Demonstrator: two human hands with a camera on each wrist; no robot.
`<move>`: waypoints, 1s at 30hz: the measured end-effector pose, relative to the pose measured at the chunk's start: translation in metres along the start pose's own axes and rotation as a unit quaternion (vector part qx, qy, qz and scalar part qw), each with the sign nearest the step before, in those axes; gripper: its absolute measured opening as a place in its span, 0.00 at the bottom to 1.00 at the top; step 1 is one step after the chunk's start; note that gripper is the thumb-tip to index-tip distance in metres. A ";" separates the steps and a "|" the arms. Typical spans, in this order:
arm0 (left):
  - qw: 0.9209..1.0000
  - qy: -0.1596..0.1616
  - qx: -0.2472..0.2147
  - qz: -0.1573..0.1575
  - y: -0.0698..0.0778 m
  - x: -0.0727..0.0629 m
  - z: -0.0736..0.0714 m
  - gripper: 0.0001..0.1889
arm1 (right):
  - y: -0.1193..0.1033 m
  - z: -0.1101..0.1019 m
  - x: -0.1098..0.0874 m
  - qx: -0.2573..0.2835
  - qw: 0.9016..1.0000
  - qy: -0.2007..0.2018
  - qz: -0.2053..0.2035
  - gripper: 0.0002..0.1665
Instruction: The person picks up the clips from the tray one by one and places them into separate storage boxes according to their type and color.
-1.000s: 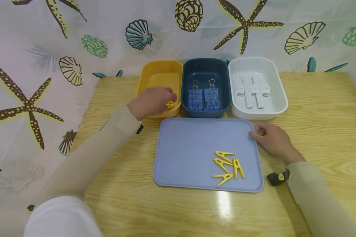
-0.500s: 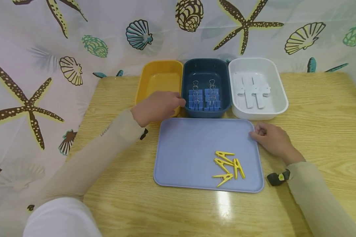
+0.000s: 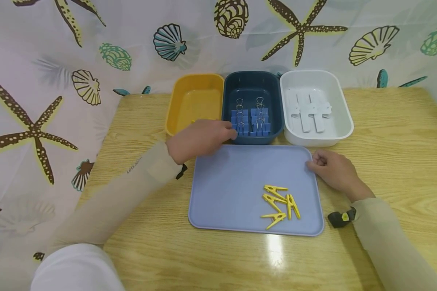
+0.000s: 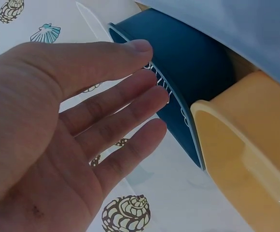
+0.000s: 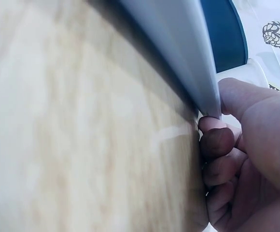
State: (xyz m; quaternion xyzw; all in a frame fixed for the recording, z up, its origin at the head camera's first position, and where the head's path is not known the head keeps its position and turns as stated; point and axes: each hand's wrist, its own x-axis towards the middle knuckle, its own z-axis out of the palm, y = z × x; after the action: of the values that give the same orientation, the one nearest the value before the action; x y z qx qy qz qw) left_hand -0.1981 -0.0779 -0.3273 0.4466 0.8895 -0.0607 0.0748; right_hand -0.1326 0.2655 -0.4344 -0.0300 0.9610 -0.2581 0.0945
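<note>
My left hand is over the front corner where the yellow bin and dark blue bin meet. In the left wrist view its palm is bare and the fingers are extended, holding nothing visible. Behind it a sliver of yellow clothespin shows inside the yellow bin, mostly hidden. My right hand pinches the right rim of the blue-grey tray, thumb above and curled fingers below, clear in the right wrist view. Several yellow clothespins lie on the tray's right half.
Blue binder clips stand in two columns in the dark blue bin. The white bin at right holds flat white clips. All three bins stand side by side behind the tray on the wooden table, against a shell-patterned curtain.
My left hand has moved right and toward me, from inside the yellow bin to the dark blue bin's front left corner. The right hand and tray have stayed still.
</note>
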 end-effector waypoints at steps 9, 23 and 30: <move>1.000 -0.013 -0.004 0.018 0.011 0.005 -0.001 0.15 | 0.001 -0.001 0.000 0.001 1.000 -0.003 0.003 0.16; 0.999 -0.020 -0.033 0.030 0.026 0.008 0.004 0.19 | 0.002 0.000 0.002 0.004 1.000 -0.005 0.003 0.17; 0.998 -0.024 -0.012 0.059 0.035 0.009 0.007 0.18 | 0.002 0.001 0.001 0.002 1.000 -0.008 0.005 0.17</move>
State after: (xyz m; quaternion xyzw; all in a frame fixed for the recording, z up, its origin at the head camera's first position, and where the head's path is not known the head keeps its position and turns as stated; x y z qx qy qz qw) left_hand -0.1752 -0.0512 -0.3378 0.4961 0.8601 -0.0561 0.1045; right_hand -0.1338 0.2668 -0.4361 -0.0273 0.9598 -0.2594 0.1036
